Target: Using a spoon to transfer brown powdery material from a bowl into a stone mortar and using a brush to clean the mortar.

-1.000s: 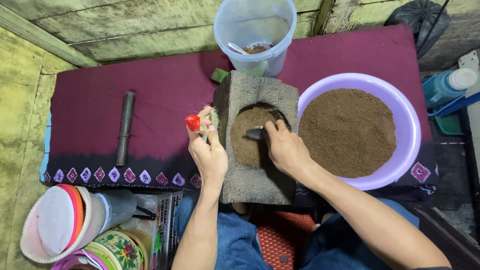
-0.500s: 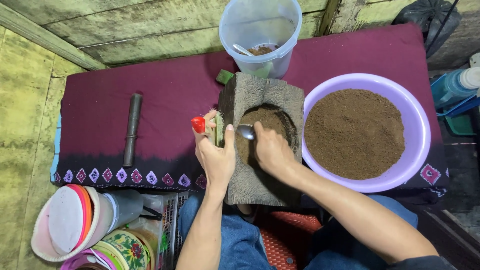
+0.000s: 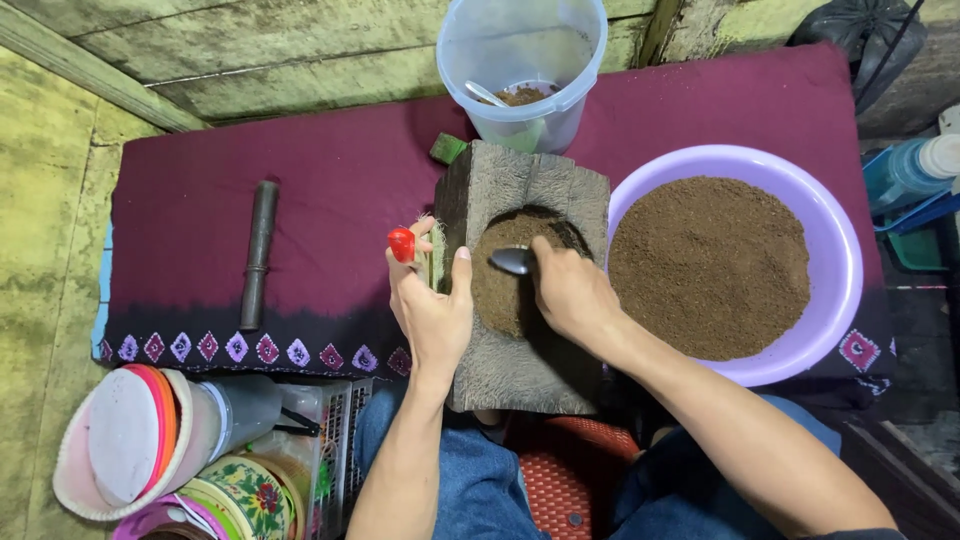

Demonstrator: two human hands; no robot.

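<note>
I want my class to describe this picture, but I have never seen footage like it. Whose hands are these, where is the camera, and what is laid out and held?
The camera sits on a person's head and looks down at their own bare hands. The left hand steadies a grey hollowed stone block filled with brown powder, and pinches a small red-tipped object. The right hand holds a metal spoon over the powder. The block stands on a maroon cloth, beside a lilac plastic basin of the same powder, a clear plastic bucket and a dark metal rod.

Block (image 3: 520, 200) at centre on cloth (image 3: 330, 190), basin (image 3: 835, 300) right, bucket (image 3: 520, 60) behind, rod (image 3: 258, 252) left, spoon (image 3: 512, 260) in block's hollow.
</note>
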